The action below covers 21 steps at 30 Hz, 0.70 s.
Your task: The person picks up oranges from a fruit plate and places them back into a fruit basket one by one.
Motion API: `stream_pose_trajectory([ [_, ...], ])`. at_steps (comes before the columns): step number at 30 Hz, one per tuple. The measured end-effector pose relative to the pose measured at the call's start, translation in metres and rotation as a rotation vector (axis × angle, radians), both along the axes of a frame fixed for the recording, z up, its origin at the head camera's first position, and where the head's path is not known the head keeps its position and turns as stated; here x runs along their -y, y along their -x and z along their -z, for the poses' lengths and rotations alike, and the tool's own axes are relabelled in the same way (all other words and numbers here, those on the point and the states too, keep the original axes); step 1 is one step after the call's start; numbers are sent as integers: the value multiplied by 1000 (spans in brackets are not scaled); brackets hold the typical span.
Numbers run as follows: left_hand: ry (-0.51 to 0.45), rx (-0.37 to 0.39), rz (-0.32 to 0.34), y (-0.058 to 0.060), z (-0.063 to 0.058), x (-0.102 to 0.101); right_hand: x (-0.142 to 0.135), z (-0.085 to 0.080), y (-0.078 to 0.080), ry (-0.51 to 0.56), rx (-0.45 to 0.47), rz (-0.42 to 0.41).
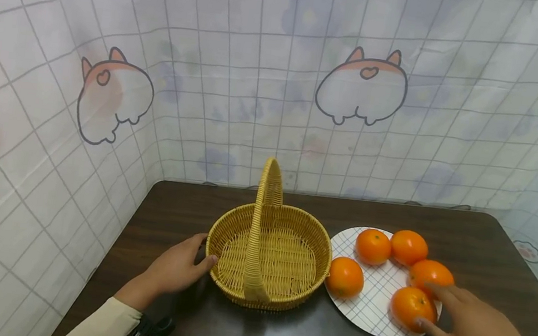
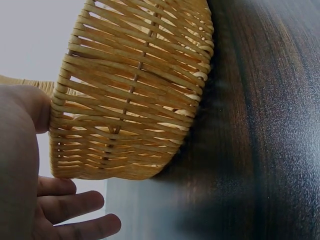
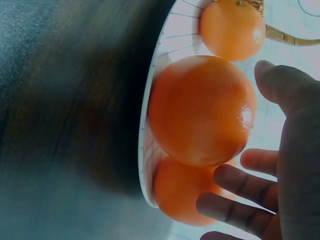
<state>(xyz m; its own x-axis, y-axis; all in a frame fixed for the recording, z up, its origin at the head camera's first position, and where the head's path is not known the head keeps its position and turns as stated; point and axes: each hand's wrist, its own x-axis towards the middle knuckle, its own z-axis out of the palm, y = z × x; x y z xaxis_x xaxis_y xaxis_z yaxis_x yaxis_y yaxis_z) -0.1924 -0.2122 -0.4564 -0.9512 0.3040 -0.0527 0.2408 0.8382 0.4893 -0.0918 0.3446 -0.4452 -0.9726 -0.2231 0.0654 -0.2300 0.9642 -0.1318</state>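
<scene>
A yellow wicker basket (image 1: 288, 260) with a tall arched handle stands on the dark table, with nothing inside it. My left hand (image 1: 176, 268) is at its left side. The thumb (image 2: 35, 107) touches the rim, while the other fingers I can see stretch out straight beside the wall. On a round white plate (image 1: 372, 309) with a grid pattern lie several oranges. My right hand (image 1: 481, 328) hovers at the plate's right edge, fingers spread and loosely bent. It is nearest the front orange (image 3: 202, 110) and the orange behind it (image 1: 429, 274), gripping neither.
The plate stands just right of the basket, and its left orange (image 1: 345, 277) sits close to the basket's wall. A patterned curtain (image 1: 236, 102) hangs behind the dark wooden table (image 1: 184, 202) and down both sides. A black band (image 1: 150, 330) is around the left wrist.
</scene>
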Motion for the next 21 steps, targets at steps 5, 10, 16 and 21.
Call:
stream_pose_trajectory([
  [5,-24,16,-11,-1,1,-2,0,4,-1,-3,21,17],
  [10,-42,10,-14,0,5,-3,1,8,-2,-2,-1,12],
  [16,-35,12,-17,0,5,-2,3,12,-2,2,-28,8],
  [21,-42,23,-24,-1,5,0,5,15,-1,-1,-69,-7],
])
